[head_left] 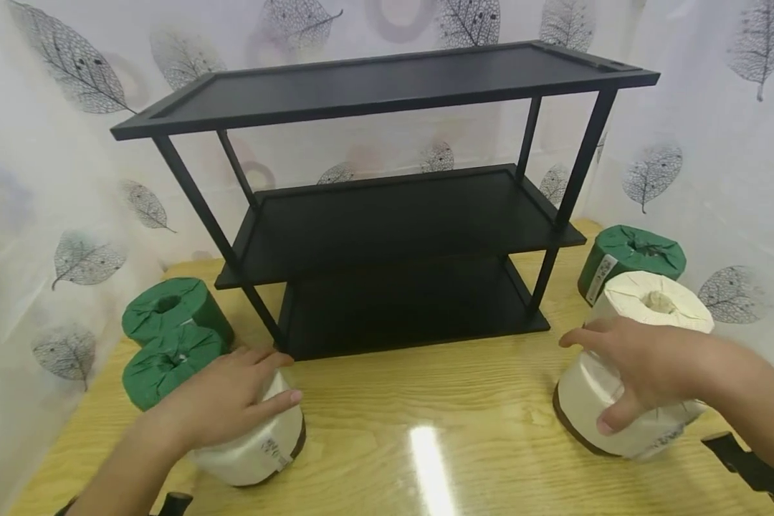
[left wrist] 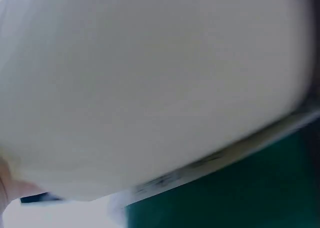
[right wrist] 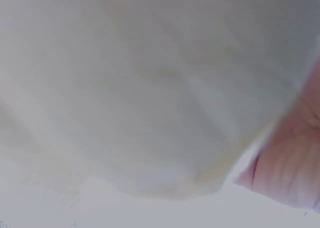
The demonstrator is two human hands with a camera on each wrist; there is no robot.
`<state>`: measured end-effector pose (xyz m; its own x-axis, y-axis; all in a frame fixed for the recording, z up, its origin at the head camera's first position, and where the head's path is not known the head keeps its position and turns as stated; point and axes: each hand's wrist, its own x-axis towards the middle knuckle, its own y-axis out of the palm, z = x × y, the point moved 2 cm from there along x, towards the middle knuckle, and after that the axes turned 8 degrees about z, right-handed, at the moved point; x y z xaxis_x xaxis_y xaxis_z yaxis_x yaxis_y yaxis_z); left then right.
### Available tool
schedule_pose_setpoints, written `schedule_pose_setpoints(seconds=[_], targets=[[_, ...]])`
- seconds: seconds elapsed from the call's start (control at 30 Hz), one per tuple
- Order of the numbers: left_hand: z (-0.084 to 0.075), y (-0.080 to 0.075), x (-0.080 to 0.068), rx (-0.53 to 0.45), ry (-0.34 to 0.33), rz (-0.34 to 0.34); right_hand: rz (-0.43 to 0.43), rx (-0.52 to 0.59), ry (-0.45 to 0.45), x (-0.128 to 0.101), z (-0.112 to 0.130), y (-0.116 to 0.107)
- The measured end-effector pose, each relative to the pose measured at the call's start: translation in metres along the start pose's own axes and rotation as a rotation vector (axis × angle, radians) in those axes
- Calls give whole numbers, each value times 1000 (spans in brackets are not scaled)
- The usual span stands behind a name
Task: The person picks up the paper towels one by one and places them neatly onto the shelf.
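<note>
On the bench point(head_left: 361, 423), 1 white roll point(head_left: 241, 459) at near L is being covered from above by the L hand point(head_left: 232, 390); at near R, another white roll point(head_left: 580, 405) is being covered by the R hand point(head_left: 645, 365), w/ a 3rd white roll point(head_left: 677, 290) being partly hidden just on the far side. Neither grip is being clenched: thumbs & visible fingers are being splayed, hidden fingertips can't be told. Each roll is being approached directly under its own palm; no cross-over is prob. being needed. Black rack point(head_left: 393, 222) is being flanked, far & btwn hands.
</note>
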<state>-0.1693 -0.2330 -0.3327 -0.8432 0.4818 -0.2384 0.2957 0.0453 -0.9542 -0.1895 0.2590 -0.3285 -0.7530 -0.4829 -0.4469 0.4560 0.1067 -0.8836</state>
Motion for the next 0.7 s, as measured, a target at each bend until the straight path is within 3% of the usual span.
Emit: schedule_pose_setpoints(seconds=[0.2, 0.3, 0.47, 0.57, 0.63, 0.7], targets=[[2, 23, -1, 90, -22, -172, -178, -204, -18, 9, 4, 23], [4, 23, -3, 82, -19, -199, -242, -239, -3, 11, 6, 30], [5, 18, 1, 70, -18, -184, -305, -240, -4, 10, 4, 35], [5, 11, -3, 85, -8, -211, -307, -243, -6, 11, 5, 37], [5, 1, -5, 93, 8, -272, -302, -248, -6, 11, 5, 38], [6, -12, -7, 116, 40, -376, -305, -259, -4, 11, 4, 38]])
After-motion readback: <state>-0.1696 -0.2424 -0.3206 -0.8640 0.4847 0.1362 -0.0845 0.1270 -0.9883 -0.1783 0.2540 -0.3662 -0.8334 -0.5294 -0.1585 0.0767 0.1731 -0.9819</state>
